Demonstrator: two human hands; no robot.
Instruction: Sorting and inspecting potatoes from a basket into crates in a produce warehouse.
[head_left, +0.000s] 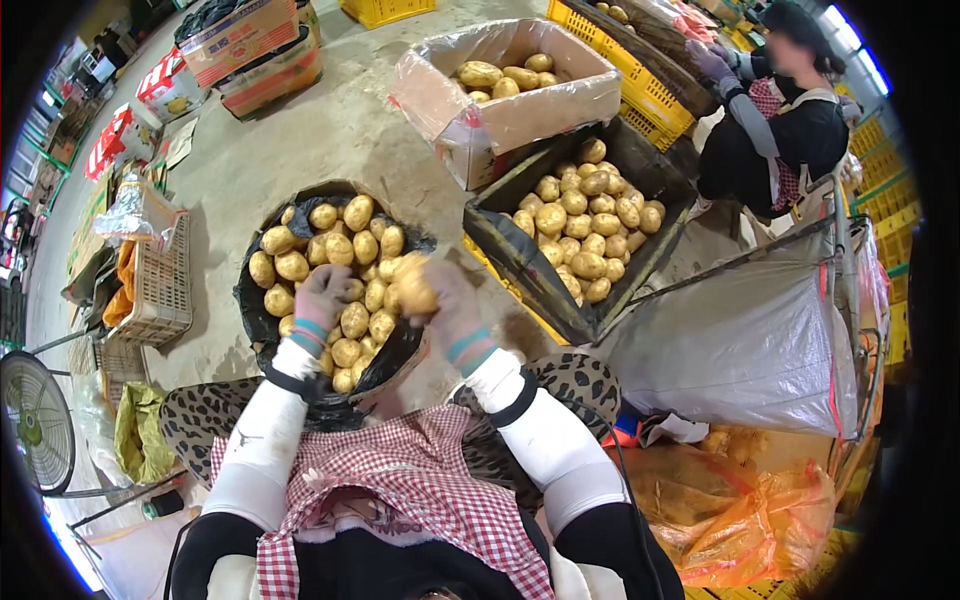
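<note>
A round basket lined with black plastic (249, 311) stands in front of my knees, filled with potatoes (354, 319). My right hand (454, 300), in a knit glove with a striped cuff, grips a large potato (415, 283) above the basket's right rim; hand and potato are blurred by motion. Over the middle of the heap is my left hand (322, 296), gloved alike, its fingers curled down among the potatoes. Whether it grasps one is hidden.
Right of the basket sits a dark-lined yellow crate (525, 311) of potatoes. Behind it is a plastic-lined cardboard box (555, 112) with larger potatoes. A co-worker (780, 127) sits at the upper right. A white crate (161, 285) and a fan (37, 424) stand left.
</note>
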